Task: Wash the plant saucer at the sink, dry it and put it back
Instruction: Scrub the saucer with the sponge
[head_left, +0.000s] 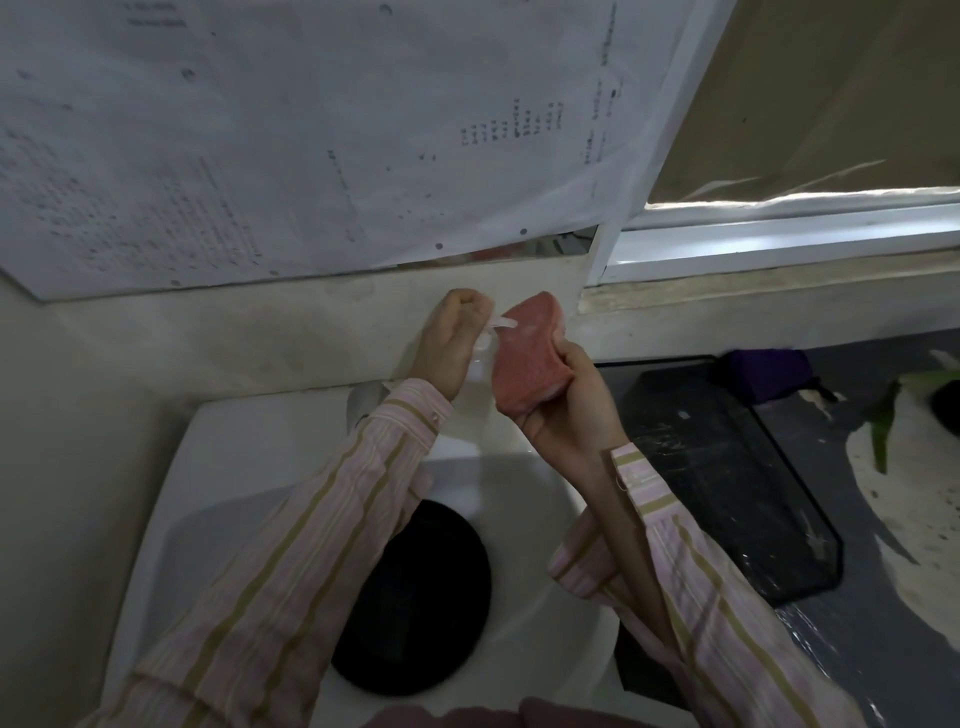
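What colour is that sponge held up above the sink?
Pink: the soft pink sponge gripped in the right hand, seen best in the head view.

So the saucer sits down in the sink, toward the near side. Up over the sink's back edge, the left hand grips the top of a pump bottle. The right hand holds a sponge just to its right, touching the spout. A tray lies on the surface right of the sink, with leaves further right and a paper sheet on the wall behind.
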